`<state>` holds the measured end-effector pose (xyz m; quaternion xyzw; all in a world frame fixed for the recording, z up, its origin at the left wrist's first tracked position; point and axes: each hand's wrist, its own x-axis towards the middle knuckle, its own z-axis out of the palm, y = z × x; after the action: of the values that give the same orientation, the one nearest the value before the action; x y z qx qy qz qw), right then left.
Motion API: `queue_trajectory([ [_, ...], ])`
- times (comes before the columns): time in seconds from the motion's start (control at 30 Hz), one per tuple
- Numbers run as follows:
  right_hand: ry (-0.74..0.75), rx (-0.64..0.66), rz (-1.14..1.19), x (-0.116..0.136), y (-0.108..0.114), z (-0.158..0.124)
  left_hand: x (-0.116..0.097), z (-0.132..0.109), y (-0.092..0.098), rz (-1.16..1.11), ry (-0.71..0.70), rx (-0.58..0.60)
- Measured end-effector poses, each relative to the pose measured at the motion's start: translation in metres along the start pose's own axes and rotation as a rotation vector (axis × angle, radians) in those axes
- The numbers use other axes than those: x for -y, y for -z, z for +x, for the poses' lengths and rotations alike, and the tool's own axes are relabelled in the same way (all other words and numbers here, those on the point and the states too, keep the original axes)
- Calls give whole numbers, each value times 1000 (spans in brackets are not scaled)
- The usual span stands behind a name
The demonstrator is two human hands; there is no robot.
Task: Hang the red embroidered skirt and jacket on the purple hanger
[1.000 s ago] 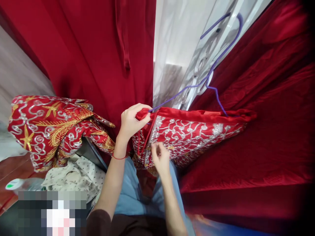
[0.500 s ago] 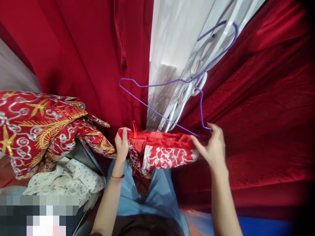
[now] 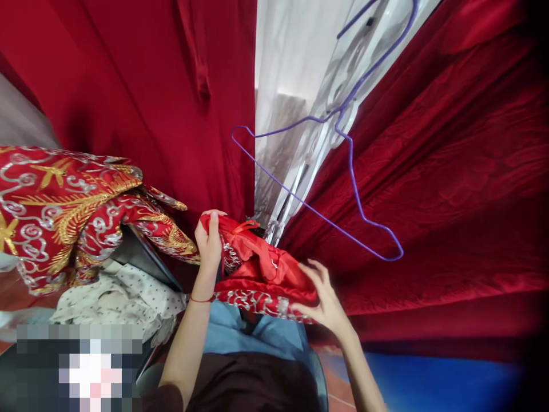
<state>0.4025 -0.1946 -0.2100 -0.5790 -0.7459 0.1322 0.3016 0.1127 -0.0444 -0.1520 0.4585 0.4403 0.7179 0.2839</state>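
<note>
My left hand (image 3: 209, 241) is closed on the upper left corner of a red embroidered garment (image 3: 257, 273) with silver patterning, held over my lap. At the garment's right side, my right hand (image 3: 325, 298) grips its lower edge with fingers spread over the red lining. A purple wire hanger (image 3: 326, 171) hangs bare above the garment, its hook up by the white window grille (image 3: 326, 114). Neither hand touches the hanger.
Red curtains (image 3: 429, 171) hang on the right and behind (image 3: 150, 86). A second red garment with gold and silver embroidery (image 3: 72, 212) is draped at the left over a dark chair edge. White dotted fabric (image 3: 124, 303) lies below it. Blue floor shows at lower right.
The garment has come off the hanger and is bunched lower between my hands. My right hand moved down and left from the hanger's end. The hanger now hangs empty.
</note>
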Motion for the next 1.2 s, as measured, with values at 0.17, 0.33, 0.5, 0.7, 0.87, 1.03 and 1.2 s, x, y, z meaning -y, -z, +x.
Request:
queue_trajectory([
  [0.17,-114,478,-128,1,-3,-4,-2,-1,-3,-53,11,81],
  [0.33,-110,610,-199,9,-15,-7,-7,0,1,-24,20,177],
  [0.5,-86,456,22,23,3,-4,-4,6,15,-9,-24,374],
  [0.7,-157,-415,319,15,48,7,13,4,38,137,-82,480],
  [0.87,-199,-766,256,13,38,14,25,-24,57,471,-234,389],
  [1.03,-139,-696,173,35,29,30,6,-45,84,576,141,894],
  [1.2,-116,-639,146,46,25,42,-26,-59,92,642,478,1362],
])
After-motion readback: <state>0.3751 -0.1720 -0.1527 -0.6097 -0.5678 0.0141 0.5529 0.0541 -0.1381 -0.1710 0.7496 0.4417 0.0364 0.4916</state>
